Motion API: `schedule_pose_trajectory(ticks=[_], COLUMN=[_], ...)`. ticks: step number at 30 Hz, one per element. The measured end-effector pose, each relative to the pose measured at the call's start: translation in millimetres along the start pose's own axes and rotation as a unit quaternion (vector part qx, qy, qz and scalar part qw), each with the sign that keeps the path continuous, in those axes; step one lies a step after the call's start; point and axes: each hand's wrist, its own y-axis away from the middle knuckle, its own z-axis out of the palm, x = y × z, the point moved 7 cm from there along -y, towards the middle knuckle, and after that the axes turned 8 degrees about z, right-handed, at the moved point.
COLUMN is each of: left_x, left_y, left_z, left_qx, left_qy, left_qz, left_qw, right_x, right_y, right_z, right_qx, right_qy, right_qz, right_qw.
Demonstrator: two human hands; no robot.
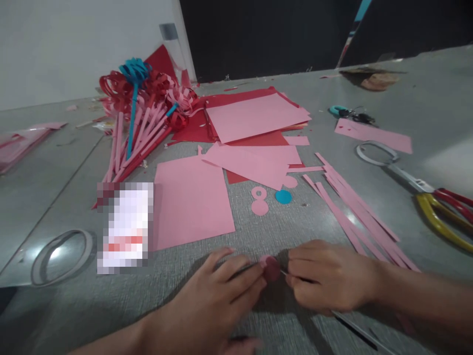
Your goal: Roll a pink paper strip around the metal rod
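Hands meet near the front edge of the grey textured worktop (258,231), w/ a small tight pink rolled paper coil (271,266) pinched between them. Left hand (218,296) has thumb + first fingers closed on the coil's left side, prob to stop it springing loose. Right hand (328,281) is curled tight around a thin metal rod tool (354,329), tip poking into the coil and the rest trailing back under the wrist toward the front right corner, so looks like the paper's wound on it.

Rest of the stuff sits out of the way but within reach imo: long pink paper strips (354,212) fanned right of centre, small pink paper discs (259,201) + one blue paper disc (283,196) mid-top, big pink paper sheet (190,202) left of centre, stack of pink and red sheets (254,118) further back. Bundle of finished pink, red and blue paper flower sticks (140,113) leans toward the back left corner. Red-and-yellow-handled scissors (439,204) lie by the right edge, clear tape roll (61,256) by the left edge.
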Motion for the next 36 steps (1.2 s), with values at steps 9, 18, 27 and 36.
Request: schedule_pose_trajectory(ticks=[9,18,27,36], left_x=[1.0,-1.9,2.9,-1.6], left_y=[2.1,1.6,1.1,1.0], left_z=[-1.2,2.3,-0.1,2.2], left_qx=[-0.012,-0.015,-0.012,-0.007], left_qy=[-0.016,0.009,0.004,-0.012], left_qz=[0.011,-0.019,0.035,-0.001], left_qw=[1.0,1.0,0.999,1.0], right_x=[3.0,3.7,0.5,1.8], right_y=[0.0,1.2,-1.1,-1.2], right_z=[1.9,0.9,-2.2,-4.5], right_qx=[-0.022,0.005,0.017,0.034], right_qy=[-0.011,-0.022,-0.008,-0.007], right_qz=[0.004,-0.007,-0.03,-0.026], right_qw=[1.0,1.0,0.999,0.999])
